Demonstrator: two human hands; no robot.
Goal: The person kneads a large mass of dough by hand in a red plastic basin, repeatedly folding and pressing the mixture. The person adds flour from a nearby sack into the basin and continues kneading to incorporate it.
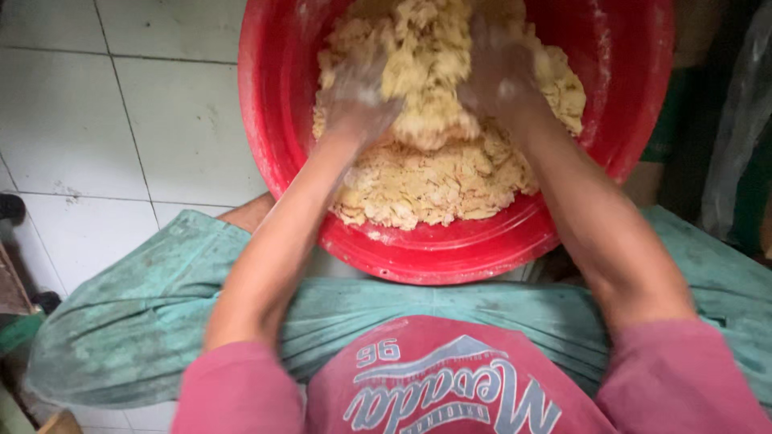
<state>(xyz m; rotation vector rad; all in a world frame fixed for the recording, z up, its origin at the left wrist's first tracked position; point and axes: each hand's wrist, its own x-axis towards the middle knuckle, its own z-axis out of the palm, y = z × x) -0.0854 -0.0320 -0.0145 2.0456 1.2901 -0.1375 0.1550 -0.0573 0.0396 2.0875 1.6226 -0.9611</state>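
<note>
While both our hands, left [358, 96] and right [498, 76], press clenched into the dough [434, 173] heaped in the red basin [450, 257], we judge the mixing partly done: below our wrists it lies shaggy, crumbly, not yet smooth.

Your left hand [354, 92] and right hand [498, 76] are blurring, so your fingers are not showing clearly against the crumbly dough [434, 173]. The top edge is cutting off the red basin [450, 257]; dark things at right are staying unreadable.
</note>
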